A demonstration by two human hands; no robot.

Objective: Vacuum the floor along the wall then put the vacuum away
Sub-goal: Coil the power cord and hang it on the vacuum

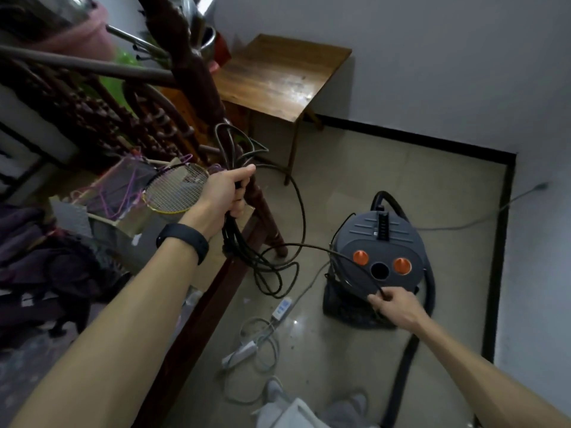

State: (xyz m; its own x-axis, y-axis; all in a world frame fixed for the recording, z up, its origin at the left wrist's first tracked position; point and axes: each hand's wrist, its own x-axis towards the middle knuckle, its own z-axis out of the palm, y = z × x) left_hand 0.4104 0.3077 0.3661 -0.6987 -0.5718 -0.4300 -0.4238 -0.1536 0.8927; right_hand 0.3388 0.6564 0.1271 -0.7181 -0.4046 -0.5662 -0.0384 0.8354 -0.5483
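Beside the vacuum (381, 242), we coil its cord (236, 242).
Left hand (224, 193) grips the loops, right hand (395, 307) pinches the free run; it seems light, floppy, best held mid-bundle.

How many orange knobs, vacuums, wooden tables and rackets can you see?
Orange knobs: 2
Vacuum: 1
Wooden table: 1
Badminton racket: 1
Total: 5
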